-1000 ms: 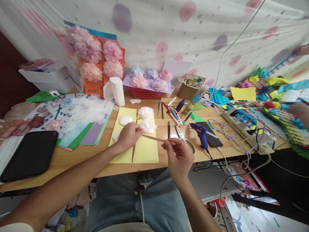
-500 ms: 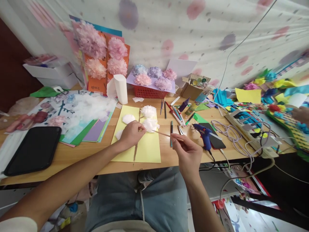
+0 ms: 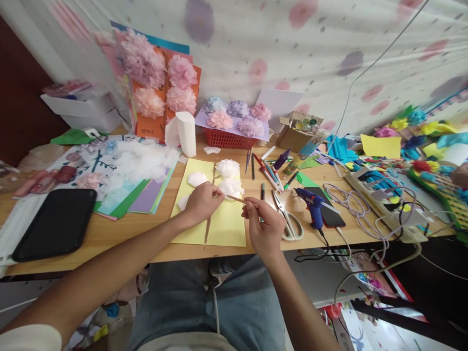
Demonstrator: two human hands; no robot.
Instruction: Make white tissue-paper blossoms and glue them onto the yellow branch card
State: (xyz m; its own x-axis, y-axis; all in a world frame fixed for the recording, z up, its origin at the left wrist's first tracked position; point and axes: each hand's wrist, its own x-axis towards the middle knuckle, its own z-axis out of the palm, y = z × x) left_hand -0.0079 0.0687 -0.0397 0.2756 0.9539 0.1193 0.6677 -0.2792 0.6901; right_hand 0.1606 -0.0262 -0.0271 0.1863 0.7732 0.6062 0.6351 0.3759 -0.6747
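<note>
A thin brown strip (image 3: 236, 199), its exact kind unclear, spans the gap between my hands above yellow paper. My right hand (image 3: 265, 224) pinches its right end between thumb and fingers. The thumb and finger of my left hand (image 3: 204, 201) are closed at the other tip. Underneath lies the yellow sheet (image 3: 226, 229) with a brown vertical stripe (image 3: 207, 229) down its middle. Two fluffy white paper flowers, an upper one (image 3: 228, 168) and a lower one (image 3: 231, 186), sit right of the stripe. White rounded pieces (image 3: 197, 179) lie left of it, one partly behind my left hand.
Scissors (image 3: 288, 219), a blue glue gun (image 3: 312, 204) and a phone (image 3: 331, 214) lie to the right, near cables and a power strip (image 3: 380, 204). A black tray (image 3: 54, 224) and coloured papers (image 3: 139, 195) are at left. A red basket (image 3: 228, 139) stands behind.
My right hand has moved left, bringing the brown strip up to my left fingertips. The scissors beside it now show more fully. My left hand stays nearly in place over the sheet.
</note>
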